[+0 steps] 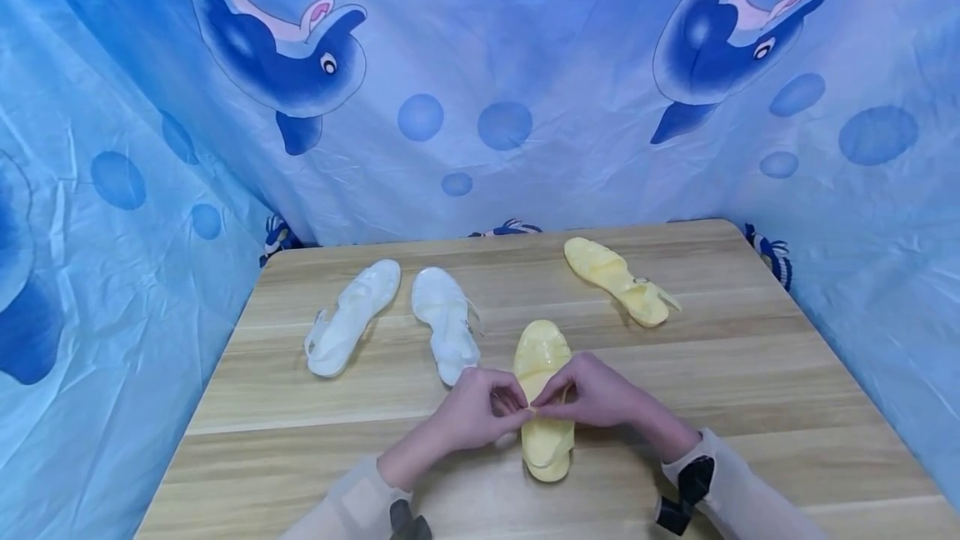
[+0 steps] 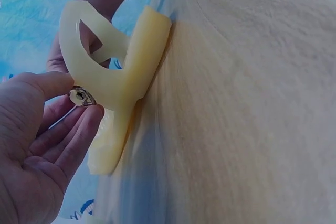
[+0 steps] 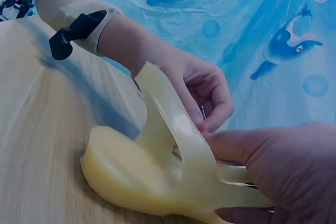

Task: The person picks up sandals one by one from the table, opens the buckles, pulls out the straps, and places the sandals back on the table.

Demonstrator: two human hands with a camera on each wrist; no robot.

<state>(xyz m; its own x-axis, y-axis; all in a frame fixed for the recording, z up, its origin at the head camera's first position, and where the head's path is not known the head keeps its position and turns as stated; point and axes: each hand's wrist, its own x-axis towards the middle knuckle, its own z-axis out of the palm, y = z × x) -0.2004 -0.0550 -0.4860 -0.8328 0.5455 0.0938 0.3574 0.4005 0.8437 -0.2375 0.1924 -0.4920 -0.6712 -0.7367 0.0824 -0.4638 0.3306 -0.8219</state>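
A yellow jelly sandal [image 1: 542,350] lies on the wooden table with its toe pointing away from me. Both hands meet over its middle. My left hand [image 1: 478,408] pinches the strap at a small metal buckle [image 2: 82,96] between thumb and fingertips. From the other side, my right hand [image 1: 600,392] pinches the strap at the same spot. The heel strap [image 3: 181,124] arches up over the sole in the right wrist view. Fingers partly hide the buckle, so I cannot tell whether it is fastened.
Another yellow sandal [image 1: 609,273] lies at the back right. Two white sandals, a left one [image 1: 358,311] and a right one [image 1: 442,311], lie left of the hands. A blue dolphin-print curtain [image 1: 480,65] hangs behind and beside the table [image 1: 757,407].
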